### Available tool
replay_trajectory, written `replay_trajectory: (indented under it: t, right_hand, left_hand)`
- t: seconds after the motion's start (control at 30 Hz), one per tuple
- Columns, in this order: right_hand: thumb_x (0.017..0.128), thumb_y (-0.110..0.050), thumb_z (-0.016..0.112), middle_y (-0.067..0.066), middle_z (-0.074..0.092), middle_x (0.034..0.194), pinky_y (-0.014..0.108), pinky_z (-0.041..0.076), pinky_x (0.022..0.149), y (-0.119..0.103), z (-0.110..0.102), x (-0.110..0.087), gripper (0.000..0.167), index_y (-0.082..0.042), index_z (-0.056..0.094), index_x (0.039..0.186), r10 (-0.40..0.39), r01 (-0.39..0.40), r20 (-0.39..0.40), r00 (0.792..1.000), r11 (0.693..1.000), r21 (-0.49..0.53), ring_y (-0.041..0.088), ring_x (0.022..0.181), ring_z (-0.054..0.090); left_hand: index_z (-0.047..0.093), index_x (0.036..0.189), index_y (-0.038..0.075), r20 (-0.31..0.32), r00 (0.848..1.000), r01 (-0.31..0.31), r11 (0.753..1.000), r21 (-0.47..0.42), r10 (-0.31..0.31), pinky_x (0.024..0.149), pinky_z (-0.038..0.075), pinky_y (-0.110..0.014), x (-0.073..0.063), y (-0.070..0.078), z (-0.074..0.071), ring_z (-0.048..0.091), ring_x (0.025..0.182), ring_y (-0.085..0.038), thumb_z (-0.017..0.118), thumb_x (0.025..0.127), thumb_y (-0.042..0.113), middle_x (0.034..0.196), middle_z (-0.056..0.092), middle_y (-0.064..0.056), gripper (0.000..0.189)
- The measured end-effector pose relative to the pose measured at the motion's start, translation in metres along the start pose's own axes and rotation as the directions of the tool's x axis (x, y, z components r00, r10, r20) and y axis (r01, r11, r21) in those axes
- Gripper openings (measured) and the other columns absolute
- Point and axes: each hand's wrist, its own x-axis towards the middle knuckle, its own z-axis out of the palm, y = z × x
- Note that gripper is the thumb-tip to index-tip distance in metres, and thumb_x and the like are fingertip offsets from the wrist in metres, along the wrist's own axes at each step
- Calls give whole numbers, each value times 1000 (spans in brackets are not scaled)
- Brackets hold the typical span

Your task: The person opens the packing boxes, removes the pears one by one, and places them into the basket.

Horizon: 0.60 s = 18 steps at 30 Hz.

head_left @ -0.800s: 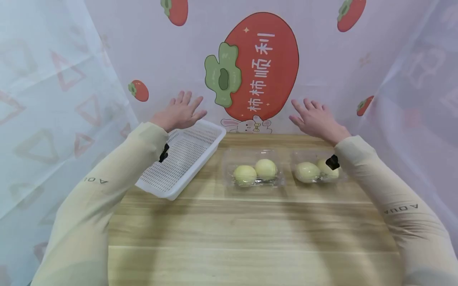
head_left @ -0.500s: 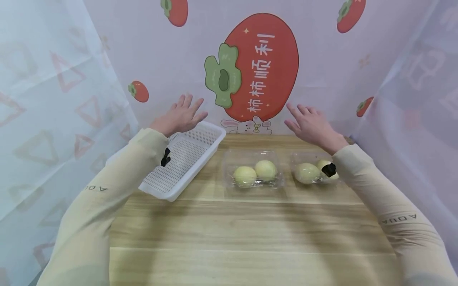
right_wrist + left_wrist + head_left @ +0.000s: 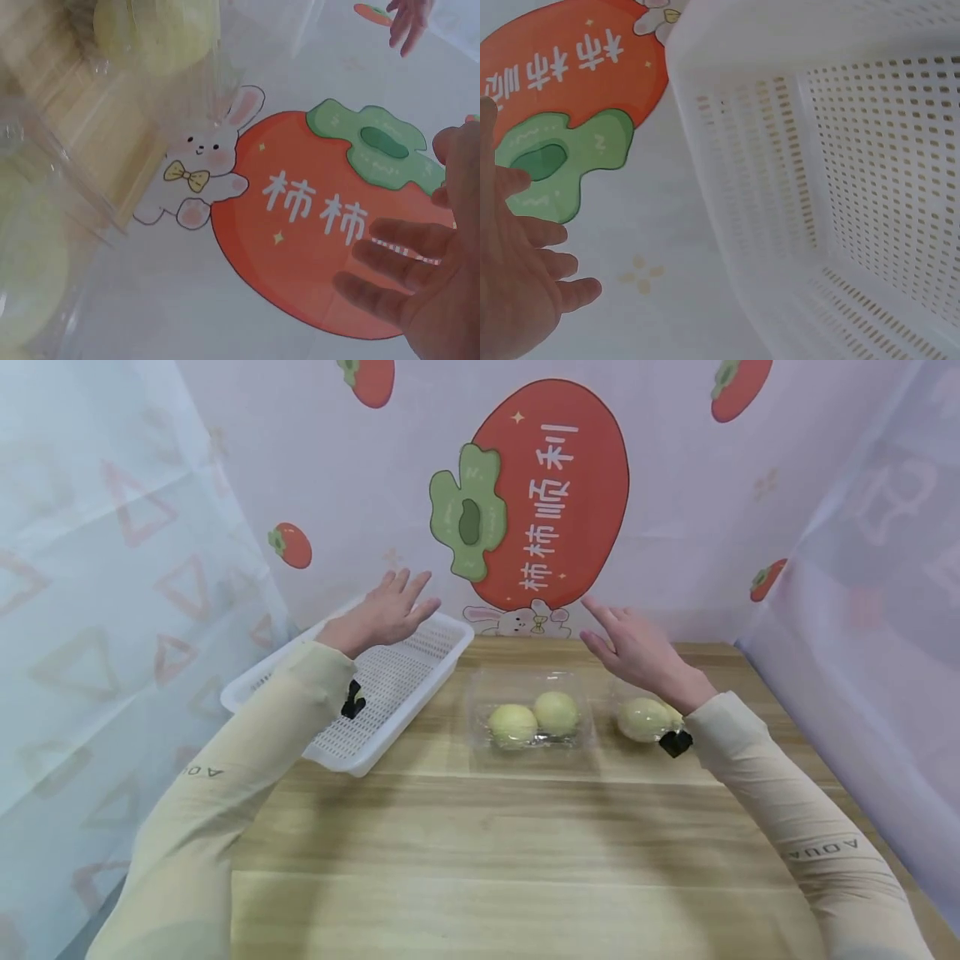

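Observation:
My left hand (image 3: 381, 614) hovers with spread fingers over the white perforated plastic basket (image 3: 442, 672), and nothing is in it. The left wrist view shows the basket's slotted inner wall (image 3: 761, 165) beside that hand (image 3: 525, 277). Toward the right, my right hand (image 3: 637, 652) is held in the air behind the clear plastic boxes, its fingers extended and holding nothing. The middle clear box (image 3: 480, 689) holds two pale yellow-green round fruits (image 3: 557, 713). A second clear box to its right, partly hidden by my right wrist, holds similar fruit (image 3: 643, 720).
A light wooden table (image 3: 480, 843) carries the basket and boxes. Behind it stands a white backdrop printed with a large red persimmon (image 3: 577, 502) and a rabbit (image 3: 517, 623). Pale patterned sheets (image 3: 135, 610) hang at both sides.
My right hand has moved left and lower, over the second box's back. My left hand has dipped slightly. The basket and boxes stay in place.

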Motion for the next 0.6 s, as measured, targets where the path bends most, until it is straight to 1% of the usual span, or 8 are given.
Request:
replay_trajectory:
  t: [0.07, 0.13, 0.2, 0.3, 0.4, 0.5, 0.6]
  right_hand:
    - [100, -27, 56, 23, 65, 124, 57, 47, 99, 0, 4, -1, 60, -11, 34, 153, -62, 63, -56, 997, 998, 26, 41, 113, 61]
    - [98, -20, 59, 23, 68, 117, 55, 50, 95, -2, 9, -3, 56, -6, 40, 149, -124, 130, -109, 986, 990, 49, 39, 108, 65]
    - [97, -15, 60, 24, 68, 117, 54, 52, 93, -4, 14, -6, 53, -3, 44, 145, -161, 171, -134, 978, 983, 62, 39, 105, 67]
    - [96, -13, 60, 24, 67, 121, 53, 54, 91, -8, 19, -11, 49, -1, 47, 142, -170, 183, -129, 977, 978, 96, 39, 104, 68]
    - [96, -13, 61, 22, 65, 126, 52, 54, 90, -12, 22, -16, 49, -3, 48, 142, -153, 166, -113, 982, 979, 115, 38, 105, 68]
    - [96, -11, 60, 22, 65, 126, 53, 54, 90, -15, 26, -19, 46, -3, 50, 140, -139, 149, -97, 986, 982, 112, 37, 107, 67]
    - [97, -13, 60, 21, 65, 126, 52, 53, 92, -19, 29, -24, 41, -1, 53, 135, -136, 143, -72, 988, 985, 96, 36, 108, 66]
  left_hand:
    - [9, 159, 12, -8, 1000, -15, 1000, -27, 15, 122, 8, -60, -2, 5, -1, -1, 149, -51, 24, 104, 54, 161, 4, -31, 71]
    - [9, 159, 12, -13, 1000, -22, 998, -61, 21, 122, 8, -60, -5, 10, 0, -1, 149, -50, 24, 104, 54, 162, 5, -31, 71]
    - [8, 159, 13, -10, 1000, -24, 996, -87, 23, 121, 8, -61, -8, 13, 3, -1, 150, -49, 23, 103, 55, 162, 4, -29, 71]
    - [6, 160, 15, 5, 1000, -28, 992, -121, 29, 122, 6, -61, -12, 19, 5, -3, 151, -46, 21, 103, 57, 163, 1, -27, 72]
    - [5, 160, 17, 0, 999, -41, 988, -151, 41, 123, 5, -57, -19, 24, 7, -2, 151, -44, 21, 103, 58, 163, 1, -26, 72]
    - [6, 160, 17, -5, 999, -52, 982, -181, 52, 123, 7, -56, -25, 28, 8, 0, 152, -41, 22, 103, 58, 164, 1, -25, 72]
    - [6, 160, 17, 13, 998, -64, 979, -195, 68, 123, 8, -56, -31, 30, 11, 2, 153, -39, 23, 103, 57, 164, 0, -24, 72]
